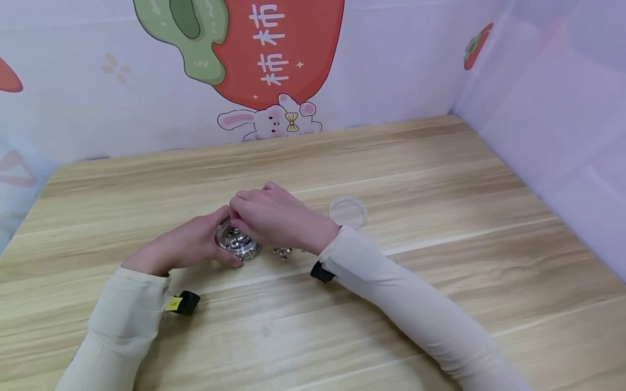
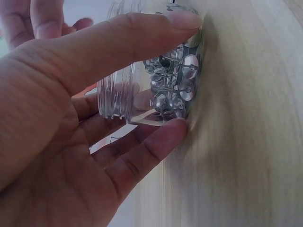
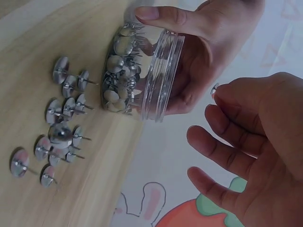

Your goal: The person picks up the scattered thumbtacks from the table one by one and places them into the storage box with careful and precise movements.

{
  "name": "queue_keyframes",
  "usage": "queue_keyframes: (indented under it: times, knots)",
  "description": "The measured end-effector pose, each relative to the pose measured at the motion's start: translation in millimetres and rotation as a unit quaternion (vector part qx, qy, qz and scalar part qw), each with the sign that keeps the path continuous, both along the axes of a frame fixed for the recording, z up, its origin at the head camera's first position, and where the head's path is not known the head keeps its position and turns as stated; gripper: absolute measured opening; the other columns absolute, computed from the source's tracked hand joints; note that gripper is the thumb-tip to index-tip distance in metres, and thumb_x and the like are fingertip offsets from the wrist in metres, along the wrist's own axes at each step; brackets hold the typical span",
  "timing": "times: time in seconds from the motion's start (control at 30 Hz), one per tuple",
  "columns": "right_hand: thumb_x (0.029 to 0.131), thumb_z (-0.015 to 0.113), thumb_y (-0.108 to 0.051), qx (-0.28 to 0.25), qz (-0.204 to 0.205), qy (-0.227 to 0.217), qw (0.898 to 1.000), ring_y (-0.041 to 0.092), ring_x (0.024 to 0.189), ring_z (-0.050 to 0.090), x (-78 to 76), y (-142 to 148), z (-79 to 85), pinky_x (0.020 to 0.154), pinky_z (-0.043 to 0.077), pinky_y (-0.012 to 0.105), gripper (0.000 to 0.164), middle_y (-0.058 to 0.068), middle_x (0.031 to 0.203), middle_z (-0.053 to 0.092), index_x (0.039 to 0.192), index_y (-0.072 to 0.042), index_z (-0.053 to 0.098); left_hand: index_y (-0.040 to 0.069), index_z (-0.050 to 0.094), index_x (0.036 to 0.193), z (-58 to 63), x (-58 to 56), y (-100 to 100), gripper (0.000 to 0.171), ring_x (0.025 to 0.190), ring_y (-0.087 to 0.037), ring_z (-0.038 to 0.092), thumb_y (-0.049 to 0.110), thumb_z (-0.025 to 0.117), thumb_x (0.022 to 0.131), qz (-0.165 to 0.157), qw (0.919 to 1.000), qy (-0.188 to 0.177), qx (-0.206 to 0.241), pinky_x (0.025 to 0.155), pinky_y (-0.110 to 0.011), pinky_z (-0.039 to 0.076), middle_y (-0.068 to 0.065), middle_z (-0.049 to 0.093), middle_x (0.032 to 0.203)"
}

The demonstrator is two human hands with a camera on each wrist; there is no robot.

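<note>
A clear screw-top jar point(image 1: 238, 243) stands upright on the table, partly filled with silver thumbtacks point(image 3: 116, 64). My left hand point(image 1: 193, 241) grips its side, the thumb point(image 2: 142, 38) on one side and fingers on the other. Above the jar's mouth is my right hand point(image 1: 274, 216). In the right wrist view it pinches one thumbtack point(image 3: 214, 90) between thumb and index finger, the other fingers spread. Loose thumbtacks point(image 1: 283, 252) lie on the table beside the jar, most with their pins pointing up, partly hidden by the right hand in the head view.
A clear round lid point(image 1: 348, 212) lies on the wooden table point(image 1: 415, 190), beyond my right wrist. A printed cloth point(image 1: 391, 65) with a red fruit and a rabbit hangs behind the table. Black wrist bands point(image 1: 187, 303) are under both sleeves.
</note>
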State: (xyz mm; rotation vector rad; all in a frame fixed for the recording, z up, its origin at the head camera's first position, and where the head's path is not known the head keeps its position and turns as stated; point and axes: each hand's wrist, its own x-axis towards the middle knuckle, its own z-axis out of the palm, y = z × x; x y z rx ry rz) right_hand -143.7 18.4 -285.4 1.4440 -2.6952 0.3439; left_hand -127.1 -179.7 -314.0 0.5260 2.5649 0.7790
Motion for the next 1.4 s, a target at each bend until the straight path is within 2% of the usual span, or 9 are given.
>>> queue_keyframes:
  times: [0.1, 0.5, 0.67, 0.77, 0.83, 0.9, 1.03, 1.17, 1.4]
  knots:
    - [0.099, 0.053, -0.026, -0.001, 0.002, 0.003, 1.000, 0.009, 0.078, 0.056, -1.2, -5, -0.8, 0.079, 0.045, 0.035, 0.017, -0.004, 0.089, 0.062, 0.101, -0.012, 0.063, 0.017, 0.027, 0.147, -0.1, 0.8, -3, 0.099, 0.107, -0.030, 0.055, 0.037, 0.085, 0.069, 0.000, 1.0000, -0.005, 0.007, 0.093, -0.055, 0.043, -0.017, 0.058, 0.125]
    - [0.100, 0.052, -0.026, -0.011, -0.017, -0.004, 1.000, 0.011, 0.088, 0.055, -5.4, -5, -5.1, 0.085, 0.046, 0.036, 0.018, -0.003, 0.097, 0.062, 0.106, -0.012, 0.062, 0.012, 0.038, 0.138, -1.4, -2.3, -3, 0.089, 0.110, -0.034, 0.055, 0.032, 0.087, 0.066, -0.008, 0.9998, 0.018, 0.010, 0.096, -0.059, 0.042, -0.020, 0.060, 0.125]
    - [0.100, 0.053, -0.026, -0.021, -0.004, 0.013, 1.000, 0.013, 0.089, 0.054, -7.5, -5, -8.5, 0.083, 0.045, 0.036, 0.018, -0.002, 0.096, 0.062, 0.105, -0.013, 0.063, 0.014, 0.033, 0.142, -2.1, -4.2, -2, 0.094, 0.111, -0.032, 0.053, 0.028, 0.087, 0.067, -0.005, 0.9999, 0.011, 0.009, 0.098, -0.058, 0.041, -0.019, 0.057, 0.128]
    - [0.099, 0.053, -0.033, -0.026, 0.002, 0.026, 0.999, 0.016, 0.107, 0.053, -8.1, -6, -10.2, 0.092, 0.045, 0.039, 0.030, 0.002, 0.118, 0.062, 0.122, -0.014, 0.058, 0.012, 0.033, 0.143, -1.6, -4.3, -2, 0.095, 0.114, -0.032, 0.053, 0.029, 0.087, 0.067, -0.005, 0.9999, 0.008, 0.011, 0.099, -0.058, 0.040, -0.018, 0.057, 0.129]
    - [0.098, 0.054, -0.042, -0.027, -0.002, 0.027, 0.999, 0.020, 0.125, 0.044, -8.1, -7, -11.1, 0.103, 0.040, 0.046, 0.050, 0.006, 0.141, 0.049, 0.139, -0.015, 0.045, 0.011, 0.035, 0.142, -1.8, -3.9, -3, 0.093, 0.116, -0.031, 0.052, 0.029, 0.087, 0.067, -0.003, 0.9999, 0.003, 0.015, 0.100, -0.059, 0.039, -0.015, 0.059, 0.130]
    - [0.094, 0.053, -0.052, -0.029, -0.009, 0.022, 0.999, 0.024, 0.140, 0.027, -8.0, -8, -12.0, 0.111, 0.030, 0.054, 0.072, 0.009, 0.157, 0.028, 0.152, -0.017, 0.025, 0.010, 0.039, 0.139, -2.0, -3.2, -3, 0.087, 0.119, -0.031, 0.052, 0.030, 0.086, 0.068, -0.001, 0.9998, -0.006, 0.021, 0.101, -0.060, 0.039, -0.013, 0.061, 0.129]
    - [0.090, 0.048, -0.065, -0.029, -0.027, 0.002, 0.999, 0.029, 0.146, -0.003, -7.1, -9, -12.2, 0.114, 0.013, 0.064, 0.091, 0.009, 0.164, 0.000, 0.156, -0.022, 0.001, 0.012, 0.040, 0.139, -0.3, -1.4, -4, 0.085, 0.124, -0.032, 0.049, 0.032, 0.085, 0.070, 0.005, 0.9991, -0.027, 0.031, 0.103, -0.063, 0.036, -0.009, 0.060, 0.133]
    - [0.089, 0.046, -0.068, -0.019, -0.031, -0.002, 0.999, 0.027, 0.144, -0.016, -6.6, -9, -12.4, 0.115, 0.007, 0.064, 0.095, 0.008, 0.163, -0.008, 0.155, -0.024, -0.005, 0.013, 0.040, 0.139, 1.1, -0.2, -5, 0.083, 0.123, -0.031, 0.050, 0.033, 0.084, 0.071, 0.004, 0.9992, -0.025, 0.031, 0.102, -0.063, 0.037, -0.010, 0.057, 0.136]
    - [0.087, 0.051, -0.067, 0.003, -0.025, 0.005, 1.000, 0.029, 0.145, -0.012, -5.7, -8, -12.1, 0.116, 0.007, 0.063, 0.096, 0.009, 0.164, -0.006, 0.156, -0.020, 0.001, 0.015, 0.038, 0.140, 0.3, -1.5, -4, 0.087, 0.125, -0.032, 0.048, 0.033, 0.085, 0.069, -0.001, 0.9992, -0.024, 0.032, 0.103, -0.064, 0.035, -0.010, 0.054, 0.140]
